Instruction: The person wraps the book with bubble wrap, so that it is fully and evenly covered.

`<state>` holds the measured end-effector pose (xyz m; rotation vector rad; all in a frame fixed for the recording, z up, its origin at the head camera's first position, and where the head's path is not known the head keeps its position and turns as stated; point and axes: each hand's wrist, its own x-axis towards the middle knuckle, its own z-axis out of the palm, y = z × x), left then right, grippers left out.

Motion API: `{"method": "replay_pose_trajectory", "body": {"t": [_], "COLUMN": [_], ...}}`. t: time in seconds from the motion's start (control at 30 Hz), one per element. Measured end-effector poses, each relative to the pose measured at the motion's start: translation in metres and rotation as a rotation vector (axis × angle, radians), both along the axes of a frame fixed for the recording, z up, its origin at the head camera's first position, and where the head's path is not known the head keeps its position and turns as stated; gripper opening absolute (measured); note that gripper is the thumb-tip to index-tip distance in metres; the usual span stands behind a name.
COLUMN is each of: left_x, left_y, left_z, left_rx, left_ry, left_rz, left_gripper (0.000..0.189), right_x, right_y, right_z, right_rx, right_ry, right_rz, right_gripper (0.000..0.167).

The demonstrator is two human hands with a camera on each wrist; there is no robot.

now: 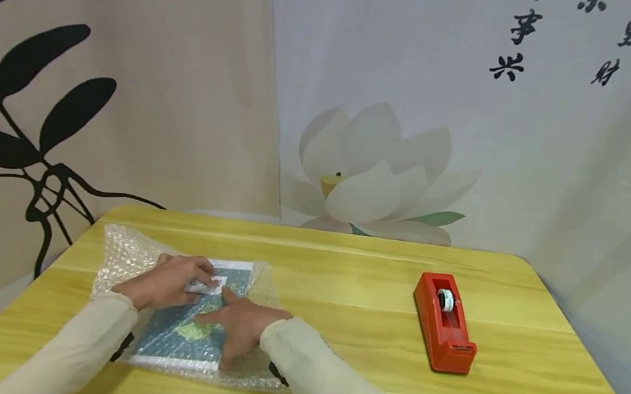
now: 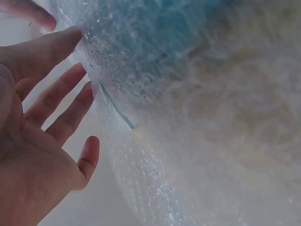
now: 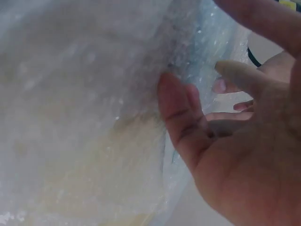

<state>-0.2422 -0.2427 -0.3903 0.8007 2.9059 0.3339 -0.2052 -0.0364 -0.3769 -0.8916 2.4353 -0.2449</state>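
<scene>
A flat rectangular blue item (image 1: 157, 337) with white end strips and a yellow-green picture lies on the table, with bubble wrap (image 1: 126, 256) around it. On its upper part sits a small white label (image 1: 218, 283) with a red mark, partly covered by fingers. My left hand (image 1: 171, 281) rests at the label's left side. My right hand (image 1: 245, 325) touches the item from the right, its index fingertip near the label. Both wrist views show mostly extended fingers against the cloudy bubble wrap (image 2: 155, 61); neither hand visibly grips it.
A red tape dispenser (image 1: 444, 324) with a small roll of tape (image 1: 446, 300) stands on the right side of the yellow wood-grain table (image 1: 361, 301). Behind the table hangs a pale curtain (image 1: 199, 68) printed with leaves, a lotus and dark characters.
</scene>
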Motion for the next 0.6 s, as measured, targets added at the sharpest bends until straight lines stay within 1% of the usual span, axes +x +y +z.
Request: {"method": "replay_pose_trajectory", "body": {"t": [0.1,0.27,0.47,0.6], "left_x": [-0.0006,-0.0020,-0.0019,-0.0012], "left_y": [0.0002,-0.0015,-0.0024,-0.0027], "left_z": [0.0004,0.0005,0.0039,0.0078], "left_rx": [-0.006,0.004,0.013,0.023], "left_ry": [0.009,-0.004,-0.065,-0.099], "left_rz": [-0.003,-0.008,-0.031,-0.030], "left_gripper": [0.030,0.031,0.037,0.040], "right_x": [-0.0026,-0.0031,-0.0010,-0.0007], "right_y": [0.0004,-0.0015,-0.0046,-0.0070], "right_z": [-0.0009,-0.0018,-0.0004,0.0008], "right_rx": [0.001,0.015,0.056,0.079], "right_ry": [-0.014,-0.015,0.014,0.018], "right_rz": [-0.011,-0.015,-0.037,-0.064], "right_gripper": [0.087,0.086,0.086,0.086]}}
